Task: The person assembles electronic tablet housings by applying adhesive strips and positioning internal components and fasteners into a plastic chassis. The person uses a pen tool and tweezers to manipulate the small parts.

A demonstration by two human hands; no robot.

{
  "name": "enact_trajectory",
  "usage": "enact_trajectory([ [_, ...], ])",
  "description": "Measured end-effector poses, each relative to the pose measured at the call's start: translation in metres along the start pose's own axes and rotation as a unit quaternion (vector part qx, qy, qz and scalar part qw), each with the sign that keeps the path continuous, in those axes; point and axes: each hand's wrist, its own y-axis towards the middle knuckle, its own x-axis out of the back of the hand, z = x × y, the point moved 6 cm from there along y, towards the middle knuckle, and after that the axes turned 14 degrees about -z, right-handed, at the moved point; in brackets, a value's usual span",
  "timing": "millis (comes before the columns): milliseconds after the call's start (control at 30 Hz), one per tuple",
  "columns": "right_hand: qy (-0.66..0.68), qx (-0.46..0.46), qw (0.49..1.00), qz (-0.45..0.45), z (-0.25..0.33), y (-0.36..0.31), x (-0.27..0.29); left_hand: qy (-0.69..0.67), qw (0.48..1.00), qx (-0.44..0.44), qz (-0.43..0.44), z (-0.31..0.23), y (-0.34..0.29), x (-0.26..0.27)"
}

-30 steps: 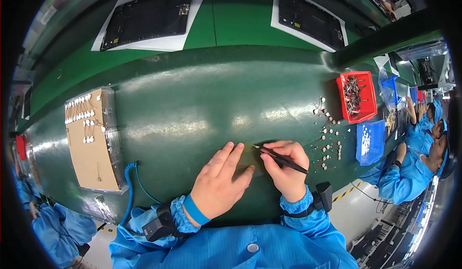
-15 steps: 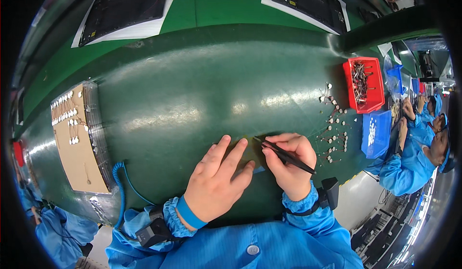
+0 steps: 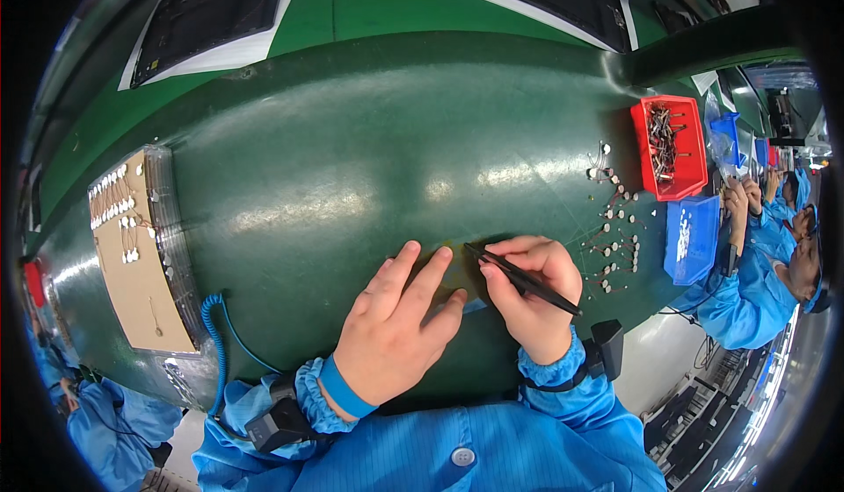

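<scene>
My right hand (image 3: 536, 297) grips a pair of black tweezers (image 3: 527, 283), its tips pointing up and left toward a small sheet of yellowish film (image 3: 455, 268) on the green mat. My left hand (image 3: 396, 329) lies flat with its fingers stretched out, the fingertips resting at that film's left side. A bit of light blue (image 3: 475, 305) shows between the two hands, partly hidden by the fingers. Whether the tweezers pinch anything is too small to tell. Around my left wrist sits a blue band (image 3: 345, 388).
Small white round parts with thin wires (image 3: 607, 237) lie in rows at right, near a red bin (image 3: 694, 153) of metal pieces and a blue bin (image 3: 703, 237). At left, a brown board (image 3: 145, 294) holds similar parts. A coiled blue cord (image 3: 214, 342) runs by my left sleeve. Co-workers sit at right.
The view has shifted slightly. My right hand with the tweezers has hardly moved, and my left hand stays flat in place. A co-worker's hands at right have shifted.
</scene>
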Motion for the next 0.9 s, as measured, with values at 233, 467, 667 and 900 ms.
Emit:
enact_trajectory([
  [233, 0.022, -0.021, 1.000, -0.001, 0.003, -0.002, 0.001, 0.004, 1.000, 0.000, -0.001, -0.002, -0.001, 0.002],
  [467, 0.108, -0.053, 0.992, -0.026, 0.015, -0.008, 0.017, 0.006, 1.000, -0.005, -0.004, -0.004, 0.002, 0.003],
  [667, 0.159, -0.048, 0.984, -0.068, 0.025, -0.021, 0.048, -0.050, 0.999, 0.015, -0.016, -0.003, 0.024, 0.024],
  [900, 0.199, -0.069, 0.968, -0.138, 0.004, -0.016, 0.055, 0.042, 0.972, -0.014, -0.232, 0.060, 0.165, 0.036],
])
